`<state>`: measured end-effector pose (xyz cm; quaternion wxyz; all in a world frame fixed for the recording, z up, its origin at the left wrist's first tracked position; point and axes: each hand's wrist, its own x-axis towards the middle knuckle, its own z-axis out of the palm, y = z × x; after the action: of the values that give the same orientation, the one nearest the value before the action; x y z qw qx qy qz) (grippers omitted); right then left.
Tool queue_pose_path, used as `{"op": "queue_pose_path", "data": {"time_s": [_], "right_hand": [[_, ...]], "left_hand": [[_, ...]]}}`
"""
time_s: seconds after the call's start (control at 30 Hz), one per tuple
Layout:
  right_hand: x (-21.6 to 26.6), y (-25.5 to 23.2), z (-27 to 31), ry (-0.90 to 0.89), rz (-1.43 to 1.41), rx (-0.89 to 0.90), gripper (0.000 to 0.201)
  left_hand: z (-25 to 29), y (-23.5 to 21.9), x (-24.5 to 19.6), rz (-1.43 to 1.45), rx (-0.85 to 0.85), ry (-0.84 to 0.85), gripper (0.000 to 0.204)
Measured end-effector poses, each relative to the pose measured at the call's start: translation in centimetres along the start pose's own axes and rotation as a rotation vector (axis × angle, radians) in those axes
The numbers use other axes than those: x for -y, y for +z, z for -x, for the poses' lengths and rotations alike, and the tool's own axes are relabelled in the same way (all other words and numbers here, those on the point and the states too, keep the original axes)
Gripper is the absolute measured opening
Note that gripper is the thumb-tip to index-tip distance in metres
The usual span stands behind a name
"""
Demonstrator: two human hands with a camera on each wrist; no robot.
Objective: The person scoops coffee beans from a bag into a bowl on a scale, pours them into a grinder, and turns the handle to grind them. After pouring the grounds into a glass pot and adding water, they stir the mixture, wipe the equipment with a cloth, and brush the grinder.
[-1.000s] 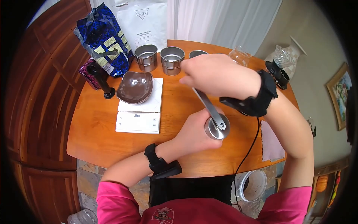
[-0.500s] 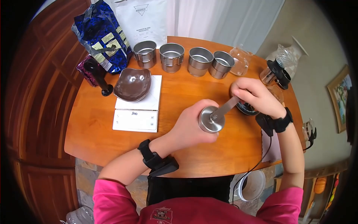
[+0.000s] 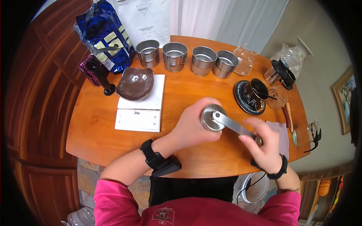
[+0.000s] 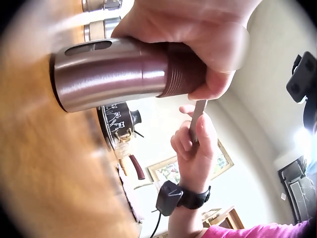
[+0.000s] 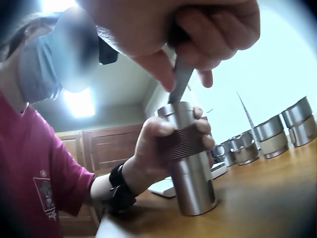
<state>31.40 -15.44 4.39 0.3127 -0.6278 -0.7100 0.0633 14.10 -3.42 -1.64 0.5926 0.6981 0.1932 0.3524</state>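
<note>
A steel hand coffee grinder stands upright on the wooden table, its base at the tabletop in the right wrist view. My left hand wraps round its upper body, over the brown ribbed band. From the grinder's top the flat metal crank points to the lower right in the head view. My right hand grips the dark knob at the crank's outer end, with most of that knob hidden by the fingers. In the left wrist view the steel body shows a dark oval window.
Left of the grinder, a brown dish sits on a white scale. Several steel cups line the back. A black cup on a saucer stands right, near a cloth. Coffee bags stand behind.
My right hand has swung the crank clockwise in the head view, from upper left through upper right to lower right. My left hand keeps its hold on the grinder. The black cup has come into sight.
</note>
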Motion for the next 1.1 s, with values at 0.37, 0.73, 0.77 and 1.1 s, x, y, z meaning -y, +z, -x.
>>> {"op": "queue_pose_path", "data": {"time_s": [0.37,0.73,0.77,1.1], "right_hand": [[6.8,3.1,2.7,-0.278,0.016,0.193,0.033],[10.9,5.8,-2.9,-0.612,0.417,0.214,0.022],[11.0,5.9,-3.9,-0.64,0.445,0.25,0.026],[8.5,6.5,-12.6,-0.763,0.289,0.248,0.018]], "left_hand": [[0.4,0.3,0.1,-0.078,-0.016,0.088,0.049],[0.4,-0.1,0.2,0.044,0.01,0.01,0.047],[0.4,-0.2,0.2,0.082,0.024,-0.007,0.047],[1.2,-0.8,4.8,-0.791,0.096,0.571,0.051]]}}
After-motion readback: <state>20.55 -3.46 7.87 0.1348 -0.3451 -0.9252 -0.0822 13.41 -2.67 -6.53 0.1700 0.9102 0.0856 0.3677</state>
